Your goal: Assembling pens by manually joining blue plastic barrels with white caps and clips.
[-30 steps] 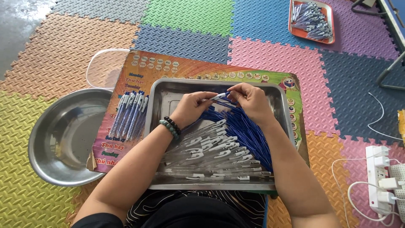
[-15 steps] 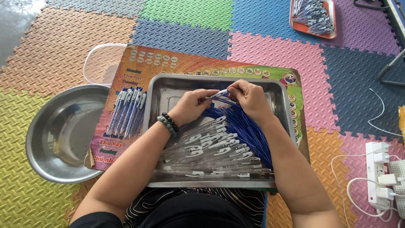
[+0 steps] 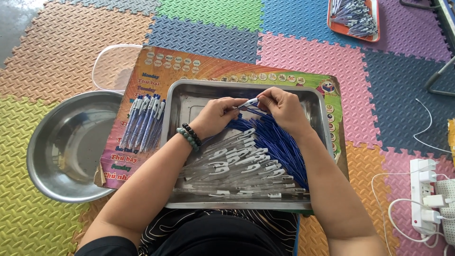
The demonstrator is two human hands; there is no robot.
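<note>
Both my hands meet over a steel tray (image 3: pixel 189 97) on a colourful printed board (image 3: pixel 199 66). My left hand (image 3: pixel 215 116), with bead bracelets at the wrist, and my right hand (image 3: pixel 282 109) pinch the two ends of one clear pen (image 3: pixel 247 103). Below them the tray holds several clear pen barrels with white clips (image 3: pixel 237 163) and a heap of blue refills (image 3: pixel 279 142). A row of finished blue-and-white pens (image 3: pixel 142 122) lies on the board left of the tray.
A large steel bowl (image 3: pixel 66 147) sits at the left on the foam puzzle mats. A clear plastic lid (image 3: pixel 111 66) lies behind it. An orange tray of pens (image 3: pixel 355 16) stands far right. A white power strip with cables (image 3: pixel 426 194) lies at the right edge.
My hands stay together over the tray, shifting slightly as they work the pen between them. The view has tilted a little; nothing else moved.
</note>
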